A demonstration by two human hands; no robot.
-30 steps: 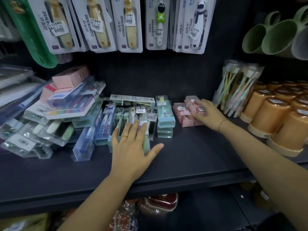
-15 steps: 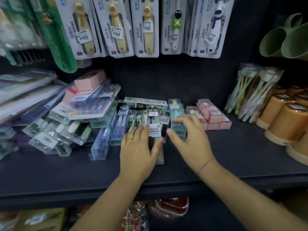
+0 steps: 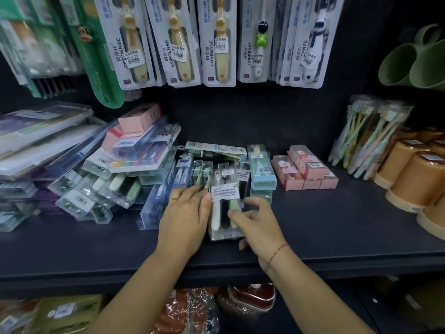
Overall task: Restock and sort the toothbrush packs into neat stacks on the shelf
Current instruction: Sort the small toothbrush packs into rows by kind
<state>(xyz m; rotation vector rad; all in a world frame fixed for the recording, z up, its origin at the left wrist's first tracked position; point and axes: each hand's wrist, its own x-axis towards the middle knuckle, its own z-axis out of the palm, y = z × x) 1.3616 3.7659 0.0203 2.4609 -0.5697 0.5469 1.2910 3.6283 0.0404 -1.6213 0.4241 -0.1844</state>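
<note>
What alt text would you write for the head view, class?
A person's right hand pinches a clear toothbrush pack on a dark shelf while the left hand rests flat beside it. More packs lie jumbled at left, pink boxes at right.

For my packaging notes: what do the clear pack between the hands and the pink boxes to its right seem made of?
Clear pack: thin transparent plastic, glossy; the brushes show through and its edges catch light. Pink boxes: probably matte cardboard; opaque, sharp folded corners, no glare.

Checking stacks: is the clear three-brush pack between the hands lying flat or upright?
Lying flat: the clear pack lies label-up on the shelf; left hand touches, right hand grips it.
</note>
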